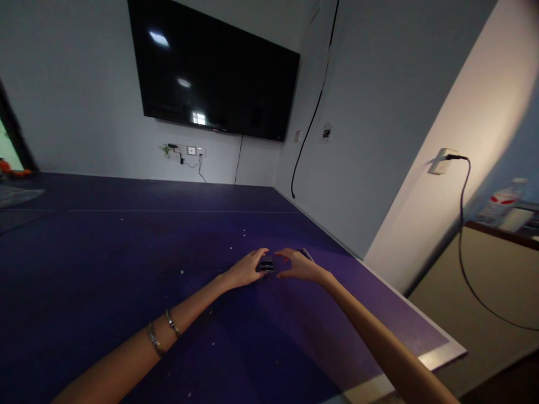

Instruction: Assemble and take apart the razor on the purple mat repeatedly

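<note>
A small black box-like object, with a lighter strip along its near side, is at the centre of the purple tabletop. My left hand curves round its left side, with the thumb at the near edge and the fingers at the far edge. Just to the right, my right hand faces it with thumb and fingers apart, a small gap from the object and holding nothing. Behind my right hand lies a thin dark item with a pale edge, partly hidden by the hand, its kind unclear.
Small white specks are scattered over the tabletop. A large television hangs on the wall above sockets and cords. One black cable dangles at the corner. On the right are a plugged-in cord and a plastic bottle on a cabinet.
</note>
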Motion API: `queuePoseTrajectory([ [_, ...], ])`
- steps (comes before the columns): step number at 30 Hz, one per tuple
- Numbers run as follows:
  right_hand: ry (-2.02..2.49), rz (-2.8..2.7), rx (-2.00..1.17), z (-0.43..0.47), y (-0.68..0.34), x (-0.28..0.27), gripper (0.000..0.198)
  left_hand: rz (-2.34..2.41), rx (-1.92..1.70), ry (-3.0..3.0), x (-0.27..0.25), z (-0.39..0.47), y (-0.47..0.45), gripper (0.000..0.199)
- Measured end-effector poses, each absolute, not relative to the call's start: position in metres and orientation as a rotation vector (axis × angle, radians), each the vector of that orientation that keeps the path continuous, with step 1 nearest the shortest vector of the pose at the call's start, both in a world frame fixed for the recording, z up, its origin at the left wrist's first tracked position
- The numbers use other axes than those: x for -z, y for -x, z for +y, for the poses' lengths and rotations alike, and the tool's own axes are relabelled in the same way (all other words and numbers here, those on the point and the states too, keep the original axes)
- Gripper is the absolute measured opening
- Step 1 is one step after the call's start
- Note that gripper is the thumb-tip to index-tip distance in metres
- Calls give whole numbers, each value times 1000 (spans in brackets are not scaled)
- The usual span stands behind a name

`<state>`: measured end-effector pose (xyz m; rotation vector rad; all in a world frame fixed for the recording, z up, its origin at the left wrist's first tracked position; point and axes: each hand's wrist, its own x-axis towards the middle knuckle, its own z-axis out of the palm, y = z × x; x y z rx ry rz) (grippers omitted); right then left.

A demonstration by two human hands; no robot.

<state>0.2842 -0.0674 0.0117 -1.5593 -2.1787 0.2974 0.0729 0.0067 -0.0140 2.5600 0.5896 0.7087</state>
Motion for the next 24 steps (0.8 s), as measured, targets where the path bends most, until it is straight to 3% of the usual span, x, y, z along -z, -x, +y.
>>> queuePoseTrajectory([
  [6,1489,-2315,-241,-72,-271,-18,55,529,-718,-2550,10,-11,-80,57],
  [11,1548,-2287,-256,-71,-292,-17,56,558,-723,-2582,10,-13,-76,58],
  [20,2160,-2006,-289,-66,-430,-20,59,803,-627,-2591,28,11,-24,50],
  [24,2337,-1870,-487,-66,-459,-3,66,874,-597,-2570,28,12,-8,47],
])
